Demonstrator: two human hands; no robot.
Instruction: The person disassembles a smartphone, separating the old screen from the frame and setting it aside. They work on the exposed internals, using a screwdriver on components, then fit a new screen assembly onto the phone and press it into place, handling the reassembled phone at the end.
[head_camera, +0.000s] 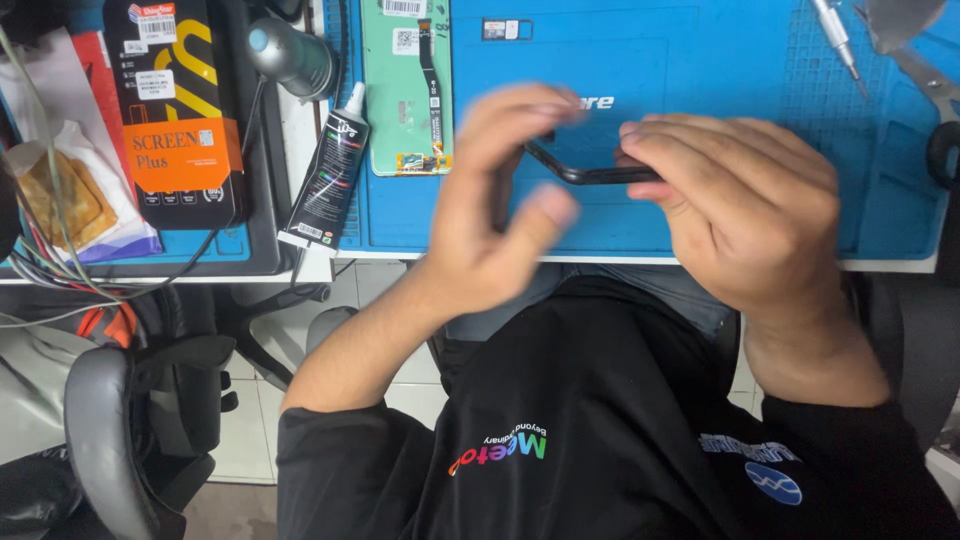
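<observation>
Over the near edge of the blue mat (700, 60), your right hand (745, 215) clamps the black phone frame (585, 175); left hand (500, 200) half-curled, fingertips on its end (grip unclear).

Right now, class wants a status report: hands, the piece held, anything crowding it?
Left hand and right hand both grip thin black frame, raised above blue mat. Glue tube, green screen part lie clear, left.

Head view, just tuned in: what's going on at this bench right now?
A person in a black shirt holds a thin black phone frame edge-on between both hands above a blue work mat. The right hand grips one end; the left hand pinches the other. A green-backed screen panel and a black glue tube lie nearby.
</observation>
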